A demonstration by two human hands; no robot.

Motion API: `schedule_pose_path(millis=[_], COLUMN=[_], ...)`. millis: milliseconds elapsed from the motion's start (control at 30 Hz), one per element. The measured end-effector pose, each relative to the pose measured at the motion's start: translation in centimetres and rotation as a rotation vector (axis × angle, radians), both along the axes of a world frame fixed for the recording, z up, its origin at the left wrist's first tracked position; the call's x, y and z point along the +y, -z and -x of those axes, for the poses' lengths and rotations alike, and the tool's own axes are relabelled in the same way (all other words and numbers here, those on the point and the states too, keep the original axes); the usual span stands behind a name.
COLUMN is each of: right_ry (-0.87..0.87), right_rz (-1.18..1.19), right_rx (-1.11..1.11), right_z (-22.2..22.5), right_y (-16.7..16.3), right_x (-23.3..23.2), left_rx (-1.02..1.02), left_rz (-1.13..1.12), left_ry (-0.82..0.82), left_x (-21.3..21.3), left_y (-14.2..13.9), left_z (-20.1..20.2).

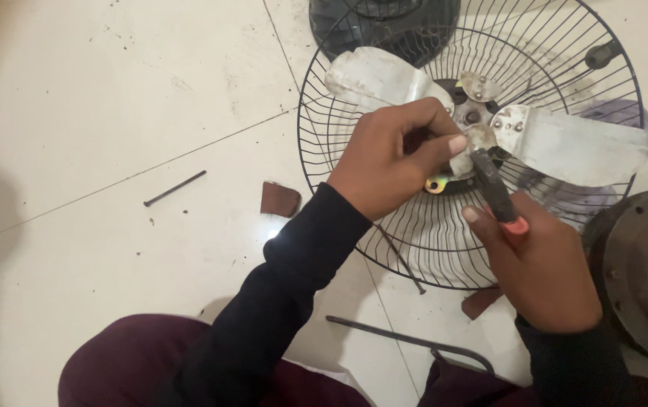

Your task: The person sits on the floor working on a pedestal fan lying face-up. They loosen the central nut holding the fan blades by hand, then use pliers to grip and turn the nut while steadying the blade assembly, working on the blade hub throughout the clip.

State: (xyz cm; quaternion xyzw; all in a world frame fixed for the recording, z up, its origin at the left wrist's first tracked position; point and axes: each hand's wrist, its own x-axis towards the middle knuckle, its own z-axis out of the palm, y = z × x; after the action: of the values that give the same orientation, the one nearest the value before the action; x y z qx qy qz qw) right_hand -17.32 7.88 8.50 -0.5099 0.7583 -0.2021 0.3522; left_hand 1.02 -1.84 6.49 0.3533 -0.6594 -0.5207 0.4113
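In the middle of the frame, the left hand (392, 162) is gripping the hub of the metal fan blade assembly (490, 120), its fingers (444, 147) pinching a small part there. The right hand (542, 271), lower right, is clenching the red-tipped handle of pliers (496, 188) whose nose is touching the hub. The blades are lying inside a black wire fan guard (339, 181) on the tiled floor (113, 113). A dark nail (174, 188) is lying at left.

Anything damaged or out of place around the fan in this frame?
Yes. The fan blades look worn and stained, one position at the hub holds only a short stub, and a loose dark rod lies on the floor.
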Motion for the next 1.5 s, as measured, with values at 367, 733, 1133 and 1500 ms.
schedule_pose_path(millis=[367, 733, 1133, 1500], right_ry=[-0.009, -0.109, -0.223, 0.091], right_rz=[0.195, 0.18, 0.445, -0.253], right_rx=[-0.199, -0.203, -0.029, -0.563], right_z=[1.6, 0.6, 1.0, 0.8], right_y=[2.3, 0.8, 5.6, 1.7], right_x=[0.7, 1.0, -1.2, -1.9], left_rx=[0.229, -0.179, -0.124, 0.47], left_rz=[-0.269, -0.193, -0.184, -0.78], left_ry=[0.187, -0.1, -0.222, -0.023], left_x=[5.5, 8.0, 5.7, 2.0], left_y=[1.5, -1.0, 3.0, 6.0], left_z=[6.3, 6.6, 7.3, 5.6])
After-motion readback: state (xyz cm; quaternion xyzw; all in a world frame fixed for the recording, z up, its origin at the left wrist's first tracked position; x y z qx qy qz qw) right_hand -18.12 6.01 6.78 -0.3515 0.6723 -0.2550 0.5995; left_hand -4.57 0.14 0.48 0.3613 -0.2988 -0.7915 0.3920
